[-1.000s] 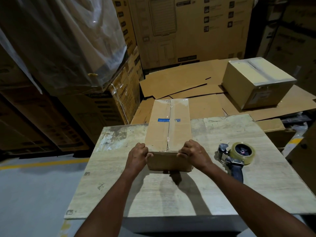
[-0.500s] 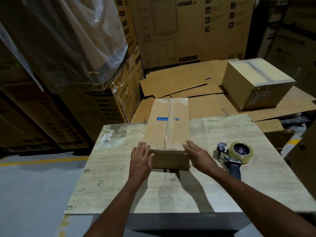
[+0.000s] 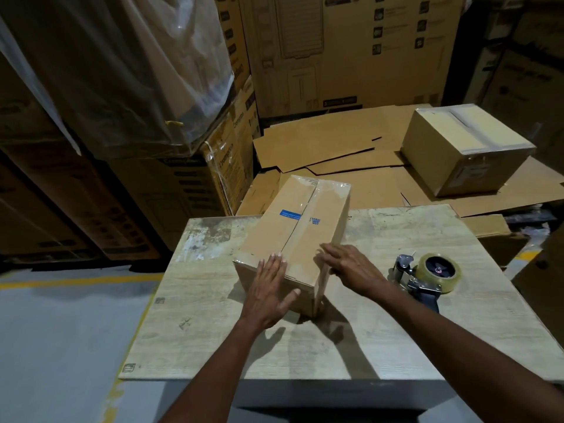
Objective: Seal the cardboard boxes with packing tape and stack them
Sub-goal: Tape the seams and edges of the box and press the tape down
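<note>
Left hand [image 3: 268, 290] flat, fingers straight, on the near end of the taped cardboard box [image 3: 297, 230], right hand [image 3: 351, 270] flat against its right edge, box lying skewed mid-worktop [image 3: 210, 331], tape dispenser [image 3: 427, 277] near the right hand

Dim room, grey floor [image 3: 64, 337], seemingly stacked cartons [image 3: 351, 62]

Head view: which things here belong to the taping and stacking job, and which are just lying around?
Job: box on the table, left hand, right hand, tape dispenser, taped box behind.
Lying about: flattened cardboard sheets, big printed cartons, plastic-wrapped load.
</note>
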### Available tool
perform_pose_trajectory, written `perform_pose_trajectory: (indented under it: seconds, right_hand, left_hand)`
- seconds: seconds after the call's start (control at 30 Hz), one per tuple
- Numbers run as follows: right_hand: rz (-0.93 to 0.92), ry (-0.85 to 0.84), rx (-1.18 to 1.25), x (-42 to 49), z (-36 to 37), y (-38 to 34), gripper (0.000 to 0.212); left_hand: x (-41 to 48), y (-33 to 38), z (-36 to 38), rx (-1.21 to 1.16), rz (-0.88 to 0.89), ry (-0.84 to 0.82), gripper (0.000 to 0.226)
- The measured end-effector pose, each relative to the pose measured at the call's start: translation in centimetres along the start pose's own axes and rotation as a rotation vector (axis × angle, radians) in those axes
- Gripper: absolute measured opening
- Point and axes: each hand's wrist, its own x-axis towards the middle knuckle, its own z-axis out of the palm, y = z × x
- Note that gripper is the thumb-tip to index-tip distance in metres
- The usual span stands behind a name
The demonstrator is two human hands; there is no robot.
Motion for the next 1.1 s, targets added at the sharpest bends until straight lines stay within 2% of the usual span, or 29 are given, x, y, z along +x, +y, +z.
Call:
perform_pose_trajectory:
  seconds: [0.1, 0.17, 0.33, 0.47, 0.53, 0.63, 0.77, 0.97, 1.1]
  right_hand:
    - [0.028, -0.078, -0.029, 0.6, 0.0, 0.2, 0.065]
    - [0.059, -0.073, 0.001, 0.6, 0.4, 0.1, 0.07]
    - [0.023, -0.062, -0.039, 0.4, 1.5, -0.4, 0.072]
    - [-0.096, -0.062, -0.005, 1.5, 1.3, -1.4, 0.068]
    - [-0.086, -0.047, -0.007, 2.0, 1.7, -1.5, 0.067]
    - [0.029, -0.045, -0.017, 2.4, 1.8, -1.2, 0.073]
    - [0.22, -0.094, -0.007, 3.2, 1.1, 0.8, 0.082]
    - [0.448, -0.251, 0.026, 7.0, -0.9, 5.8, 0.111]
    - [0.559, -0.316, 0.103, 9.5, -0.7, 8.5, 0.114]
  left_hand:
    - [1.0, 1.6, 0.2, -0.015, 0.009, -0.014, 0.101]
    - [1.4, 2.1, 0.5, -0.035, -0.016, -0.001, 0.108]
    - [1.6, 1.5, 0.7, -0.064, 0.0, 0.047, 0.103]
    - [0.1, -3.1, -0.3, -0.038, 0.056, 0.042, 0.103]
    - [-0.7, -6.2, -1.4, 0.003, 0.102, 0.016, 0.1]
    - [-1.4, -10.2, -3.3, 0.062, 0.157, 0.009, 0.091]
    - [-1.7, -12.4, -4.4, 0.096, 0.097, 0.003, 0.079]
    - [0.2, -8.5, -2.9, 0.173, -0.04, 0.014, 0.073]
    - [2.1, -6.3, -1.6, 0.188, -0.146, 0.004, 0.073]
